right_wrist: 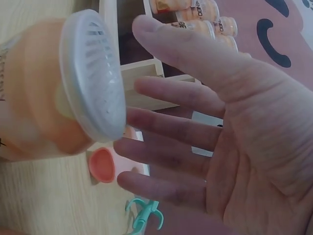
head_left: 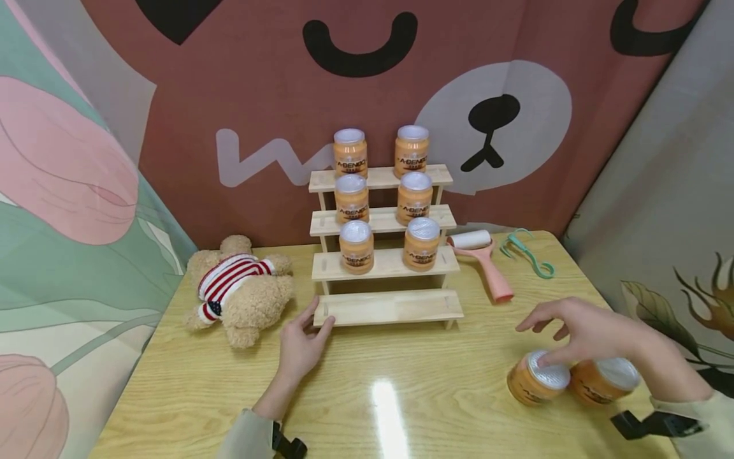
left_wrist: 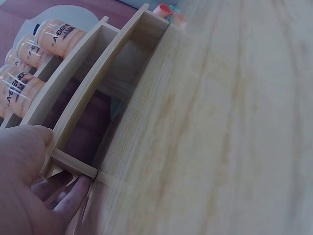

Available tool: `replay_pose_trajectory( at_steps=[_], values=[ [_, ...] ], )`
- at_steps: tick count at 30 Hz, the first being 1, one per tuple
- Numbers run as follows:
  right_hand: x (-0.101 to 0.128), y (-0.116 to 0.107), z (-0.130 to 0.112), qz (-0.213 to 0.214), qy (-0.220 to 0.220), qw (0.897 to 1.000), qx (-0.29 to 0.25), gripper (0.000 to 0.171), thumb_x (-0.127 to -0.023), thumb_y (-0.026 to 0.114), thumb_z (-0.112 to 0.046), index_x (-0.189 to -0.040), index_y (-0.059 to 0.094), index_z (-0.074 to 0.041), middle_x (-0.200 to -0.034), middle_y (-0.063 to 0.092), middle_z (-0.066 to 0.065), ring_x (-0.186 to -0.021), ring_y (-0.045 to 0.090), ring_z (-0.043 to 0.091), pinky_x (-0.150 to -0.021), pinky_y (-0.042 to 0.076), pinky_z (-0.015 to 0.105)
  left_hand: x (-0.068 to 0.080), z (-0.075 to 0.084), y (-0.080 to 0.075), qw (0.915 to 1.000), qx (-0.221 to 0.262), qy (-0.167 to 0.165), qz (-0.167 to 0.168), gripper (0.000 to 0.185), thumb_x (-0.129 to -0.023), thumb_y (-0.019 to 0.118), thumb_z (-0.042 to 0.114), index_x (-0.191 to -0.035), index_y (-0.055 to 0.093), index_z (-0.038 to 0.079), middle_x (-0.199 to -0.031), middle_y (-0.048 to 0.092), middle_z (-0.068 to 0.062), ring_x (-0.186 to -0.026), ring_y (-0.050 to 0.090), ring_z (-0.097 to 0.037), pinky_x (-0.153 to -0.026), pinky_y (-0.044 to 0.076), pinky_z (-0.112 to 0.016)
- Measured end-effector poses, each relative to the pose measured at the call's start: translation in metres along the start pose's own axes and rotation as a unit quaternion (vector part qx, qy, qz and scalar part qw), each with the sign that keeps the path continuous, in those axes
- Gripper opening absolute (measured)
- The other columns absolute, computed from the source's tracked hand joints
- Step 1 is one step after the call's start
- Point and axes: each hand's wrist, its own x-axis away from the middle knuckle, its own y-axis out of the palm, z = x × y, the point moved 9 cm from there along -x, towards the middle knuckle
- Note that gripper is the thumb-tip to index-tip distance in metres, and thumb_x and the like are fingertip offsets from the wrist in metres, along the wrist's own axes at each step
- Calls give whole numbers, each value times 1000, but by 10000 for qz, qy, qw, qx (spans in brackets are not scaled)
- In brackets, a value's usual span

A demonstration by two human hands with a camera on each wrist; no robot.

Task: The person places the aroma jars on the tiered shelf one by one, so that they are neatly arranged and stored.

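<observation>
Right hand (head_left: 579, 328), fingers spread and holding nothing, hovered over a jar (head_left: 538, 377); left hand (head_left: 302, 344), fingers straight, steadied the stepped rack (head_left: 390, 307). Next: closing round the lid.

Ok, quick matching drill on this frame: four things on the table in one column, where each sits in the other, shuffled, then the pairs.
Things:
1. teddy bear
2. lint roller
3. left hand
4. right hand

Places:
A. right of the wooden rack, beside the green hook
B. open above the two jars at the table's near right
C. lying left of the rack
D. touching the rack's bottom step at its left end

Pairs: 1-C, 2-A, 3-D, 4-B
</observation>
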Motion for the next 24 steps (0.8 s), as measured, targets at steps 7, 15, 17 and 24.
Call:
replay_pose_trajectory(
  at_steps=[7, 15, 17, 24],
  values=[
    [3, 13, 4, -378, 141, 9988, -280, 51, -85, 90, -41, -129, 73, -20, -129, 73, 7, -108, 65, -1, -75, 62, 28, -1, 0, 0, 10000, -13, 5, 10, 60, -95, 83, 16, -147, 60, -1, -143, 64, -26, -110, 77, -38, -79, 66, -32],
    [4, 26, 6, -720, 254, 9942, -758, 58, -81, 94, -30, -130, 71, -10, -130, 72, 11, -108, 67, 2, -73, 62, 27, 0, -3, 0, 10000, 6, -57, -16, 61, -95, 83, 17, -148, 59, -1, -144, 64, -26, -109, 78, -37, -79, 66, -31],
    [4, 28, 5, -799, 244, 9935, -769, 58, -80, 95, -28, -129, 71, -10, -129, 72, 10, -105, 66, 2, -72, 60, 26, 0, -3, 0, 10000, 10, -56, -5, 61, -95, 83, 17, -148, 60, -1, -143, 64, -26, -109, 78, -37, -80, 66, -32],
    [1, 32, -3, -881, -92, 9942, -616, 43, -81, 93, -28, -120, 74, -24, -116, 73, -11, -97, 64, 0, -70, 57, 24, -1, -4, 0, 10000, 50, -28, 22, 61, -94, 83, 16, -147, 60, -1, -142, 65, -25, -109, 78, -37, -80, 66, -32]
  ],
)
